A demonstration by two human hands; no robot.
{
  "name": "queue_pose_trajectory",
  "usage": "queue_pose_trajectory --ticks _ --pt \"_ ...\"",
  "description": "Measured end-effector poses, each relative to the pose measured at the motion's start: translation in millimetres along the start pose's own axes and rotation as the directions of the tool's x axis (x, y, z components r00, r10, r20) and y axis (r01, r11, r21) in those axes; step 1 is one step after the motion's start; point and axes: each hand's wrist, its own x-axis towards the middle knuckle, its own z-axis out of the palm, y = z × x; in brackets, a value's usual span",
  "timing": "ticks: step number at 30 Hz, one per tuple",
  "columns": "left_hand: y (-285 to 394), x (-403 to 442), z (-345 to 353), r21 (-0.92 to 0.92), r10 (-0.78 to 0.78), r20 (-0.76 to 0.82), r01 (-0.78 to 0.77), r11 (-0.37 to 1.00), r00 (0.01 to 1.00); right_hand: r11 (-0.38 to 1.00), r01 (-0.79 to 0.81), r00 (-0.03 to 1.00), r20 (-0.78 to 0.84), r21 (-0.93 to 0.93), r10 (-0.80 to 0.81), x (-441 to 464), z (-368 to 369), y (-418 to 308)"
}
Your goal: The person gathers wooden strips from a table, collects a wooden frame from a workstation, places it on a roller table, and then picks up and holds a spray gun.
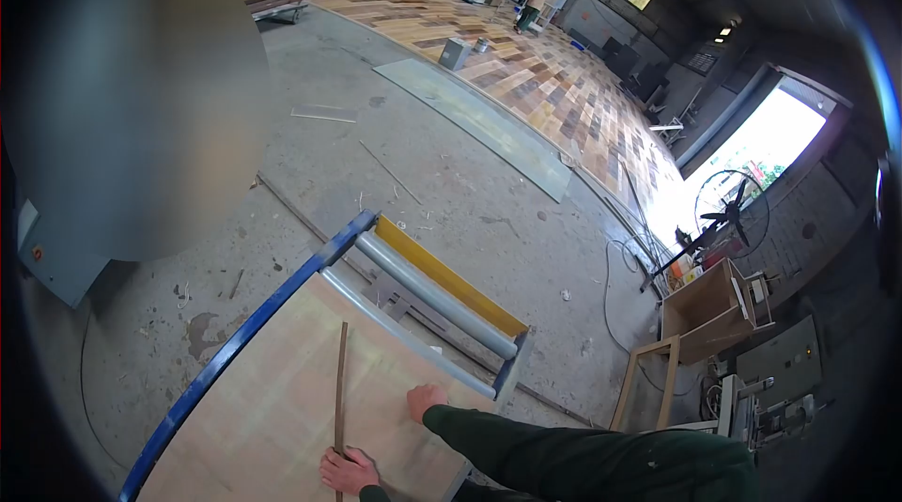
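Dk-green sleeve (583, 455) nearest, R hand (428, 401) grip unclear, L hand (349, 471) clasps long, thin brn strip (341, 380).

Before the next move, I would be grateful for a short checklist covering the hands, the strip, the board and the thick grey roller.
1. Left hand at the thin strip: ok.
2. Right hand on the board, apart from the strip: ok.
3. Both hands off the thick grey roller: ok.
4. Strip's far end over the board: ok.
5. Strip's near end: cannot tell, out of view.
6. Firmness of hold: cannot tell.
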Motion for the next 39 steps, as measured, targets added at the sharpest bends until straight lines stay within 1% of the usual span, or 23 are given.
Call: queue_pose_trajectory --ticks 1,5,7,11,13,14,16,17,19,20,22,23,25,26,28,29,31,32,34,35,37,38,39 --pt "2 1 0 0.004 -0.002 -0.010 0.002 1.000 1.000 0.999 -0.022 1.000 -0.020 0.043 0.023 1 2 1" --pt "7 1 2 -0.017 -0.006 -0.018 0.006 1.000 1.000 0.999 -0.037 0.999 -0.020 0.009 0.037 2 7 8" --pt "8 2 2 -0.013 -0.021 0.010 0.022 1.000 1.000 0.998 -0.056 0.998 0.033 0.028 0.056 2 1 10" --pt "9 3 3 -0.024 -0.037 0.021 0.038 0.999 0.999 0.996 -0.087 0.996 0.036 0.022 0.086 3 -1 13" --pt "8 3 5 -0.048 -0.031 0.014 0.031 0.998 0.999 0.994 -0.088 0.996 -0.006 0.067 0.089 2 -4 18" --pt "8 3 5 -0.043 -0.043 0.012 0.044 0.998 0.999 0.995 -0.077 0.997 -0.007 0.059 0.077 1 -5 19" --pt "8 4 1 -0.063 -0.040 0.041 0.043 0.997 0.998 0.988 -0.092 0.996 0.011 0.124 0.092 -2 -6 20" --pt "8 4 -1 -0.058 -0.046 0.036 0.048 0.997 0.998 0.989 -0.083 0.997 0.009 0.123 0.082 -5 -7 22" --pt "9 7 -3 -0.054 -0.015 0.001 0.015 0.998 1.000 0.968 -0.110 0.992 -0.030 0.227 0.120 -11 -8 25" --pt "8 7 -2 -0.053 -0.016 -0.006 0.016 0.998 1.000 0.968 -0.105 0.993 -0.035 0.229 0.116 -11 -5 27" --pt "9 6 -1 -0.055 -0.024 0.003 0.024 0.998 1.000 0.952 -0.029 0.995 -0.081 0.303 0.056 -14 4 33" --pt "11 5 -2 -0.064 -0.014 0.001 0.014 0.998 1.000 0.950 -0.038 0.994 -0.086 0.309 0.067 -17 9 36" --pt "20 9 -16 -0.048 -0.058 0.038 0.060 0.997 0.998 0.929 0.123 0.980 -0.192 0.350 -0.057 -27 14 46" --pt "23 13 -21 -0.060 -0.042 0.034 0.044 0.997 0.999 0.927 0.111 0.979 -0.201 0.357 -0.040 -30 16 48" --pt "30 23 -34 0.042 -0.120 0.163 0.115 0.993 0.979 0.903 0.123 0.938 -0.344 0.411 0.029 -34 27 50" --pt "32 23 -32 0.035 -0.108 0.163 0.104 0.994 0.981 0.902 0.114 0.937 -0.347 0.416 0.042 -33 31 53" --pt "30 21 -30 0.047 -0.099 0.102 0.095 0.994 0.990 0.816 0.126 0.958 -0.284 0.564 0.048 -25 39 60" --pt "29 19 -29 0.047 -0.091 0.104 0.087 0.995 0.990 0.813 0.121 0.958 -0.282 0.569 0.055 -21 43 63" --pt "29 19 -28 0.030 -0.092 0.077 0.090 0.996 0.993 0.826 0.050 0.990 -0.136 0.561 0.032 -15 36 67" --pt "29 18 -27 0.028 -0.086 0.077 0.085 0.996 0.993 0.825 0.047 0.990 -0.137 0.564 0.037 -15 34 67" --pt "30 17 -27 0.040 -0.082 0.076 0.079 0.996 0.994 0.835 -0.017 0.993 -0.088 0.550 0.078 -17 31 64" --pt "30 16 -27 0.040 -0.078 0.075 0.075 0.996 0.994 0.833 -0.018 0.993 -0.088 0.553 0.080 -18 30 60" --pt "32 16 -28 0.043 -0.081 0.065 0.078 0.996 0.995 0.856 -0.071 0.986 -0.096 0.512 0.140 -20 27 55"
